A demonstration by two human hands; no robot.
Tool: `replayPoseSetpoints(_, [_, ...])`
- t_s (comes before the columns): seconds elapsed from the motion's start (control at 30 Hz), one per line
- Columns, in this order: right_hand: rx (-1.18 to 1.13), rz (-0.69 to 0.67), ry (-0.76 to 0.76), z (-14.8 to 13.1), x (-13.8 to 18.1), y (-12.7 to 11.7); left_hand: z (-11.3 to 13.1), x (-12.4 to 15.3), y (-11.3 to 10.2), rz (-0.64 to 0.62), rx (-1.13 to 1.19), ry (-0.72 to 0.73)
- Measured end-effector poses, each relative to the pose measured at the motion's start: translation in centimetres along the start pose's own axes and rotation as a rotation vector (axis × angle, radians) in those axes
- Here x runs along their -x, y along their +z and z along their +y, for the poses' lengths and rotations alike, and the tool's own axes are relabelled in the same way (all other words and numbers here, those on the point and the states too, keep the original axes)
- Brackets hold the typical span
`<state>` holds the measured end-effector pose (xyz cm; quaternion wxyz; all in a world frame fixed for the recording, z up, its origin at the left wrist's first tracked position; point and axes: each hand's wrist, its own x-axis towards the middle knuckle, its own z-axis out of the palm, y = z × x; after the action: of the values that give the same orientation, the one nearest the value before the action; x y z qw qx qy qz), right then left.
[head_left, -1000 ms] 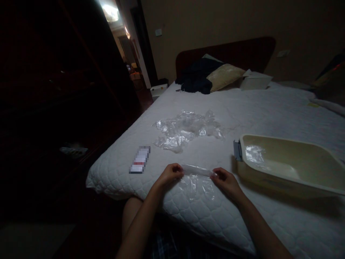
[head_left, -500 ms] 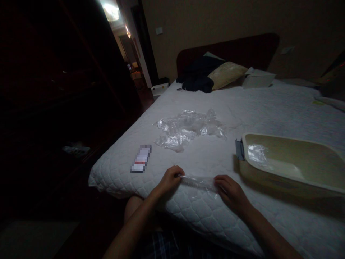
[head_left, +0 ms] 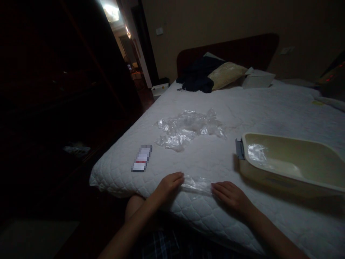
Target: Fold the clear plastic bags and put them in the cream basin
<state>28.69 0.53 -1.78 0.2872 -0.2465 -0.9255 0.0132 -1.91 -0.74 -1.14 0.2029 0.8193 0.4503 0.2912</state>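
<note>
A clear plastic bag (head_left: 197, 184), flattened into a narrow strip, lies on the near edge of the white quilted bed. My left hand (head_left: 170, 183) rests at the strip's left end, fingers straight and close together, tips on the plastic. At the opposite end my right hand (head_left: 230, 194) lies flat with its fingers stretched over the plastic. Both thumbs are hidden. Farther back spreads a crumpled heap of clear plastic bags (head_left: 188, 129). To the right stands a cream plastic bin (head_left: 283, 181) with a grey latch; some clear plastic (head_left: 256, 154) shows inside it.
A pixelated phone-like rectangle (head_left: 142, 158) lies left of my hands on the bed (head_left: 113, 172). Dark clothing (head_left: 198, 75), a beige pillow (head_left: 228, 75) and a white box (head_left: 258, 79) are near the headboard (head_left: 229, 46). The bed's edge drops to dark floor at left.
Both hands have come down slightly, and the plastic strip now lies flatter on the bed. My fingers have straightened from a pinch. The right hand has shifted a little left.
</note>
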Motion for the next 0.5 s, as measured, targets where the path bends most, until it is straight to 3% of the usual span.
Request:
replayPoseSetpoints(0.27, [-0.004,-0.025,0.008,-1.3,-0.4,-1.0,1.2,2.1,-0.6,-0.050,-0.210,0.137])
replayPoseSetpoints(0.37, [0.018,-0.031,0.021,-1.3,-0.3,-0.9,2.6,2.0,-0.1,-0.131,-0.294,0.220])
replayPoseSetpoints(0.5, [0.059,0.006,0.098,-1.9,-0.5,-0.9,3.1,2.0,1.1,-0.131,-0.331,0.235])
